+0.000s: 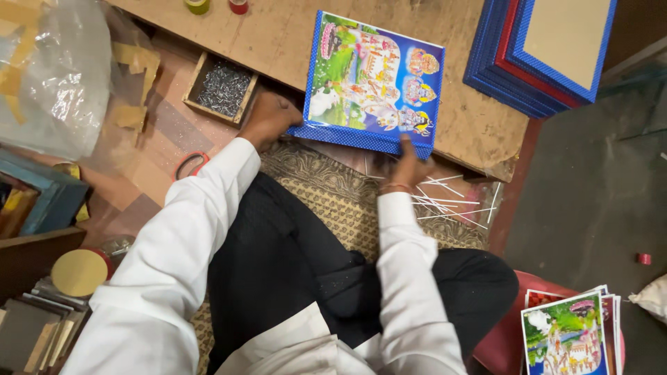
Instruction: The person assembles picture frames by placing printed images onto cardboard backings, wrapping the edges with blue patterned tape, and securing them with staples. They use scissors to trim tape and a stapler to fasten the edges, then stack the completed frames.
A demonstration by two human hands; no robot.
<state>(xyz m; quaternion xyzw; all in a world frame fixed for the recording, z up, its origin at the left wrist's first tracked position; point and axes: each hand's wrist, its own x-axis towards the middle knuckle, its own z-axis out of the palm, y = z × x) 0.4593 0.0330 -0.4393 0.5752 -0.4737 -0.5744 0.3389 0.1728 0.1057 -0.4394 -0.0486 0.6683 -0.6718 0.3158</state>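
A colourful picture in a blue dotted frame [375, 80] lies on the low wooden board [278, 35] in front of me. My left hand [269, 118] rests at the frame's near left corner, fingers curled against its edge. On the near right edge my right hand [410, 165] presses the frame from below. Both sleeves are white. What the fingers pinch under the frame is hidden.
A small wooden tray of metal nails [221, 87] sits left of my left hand. Stacked blue and red frames [538, 52] stand at the back right. Thin white strips [448, 201] lie by my right knee. Loose prints [566, 333] are at lower right, a plastic bag [52, 76] at left.
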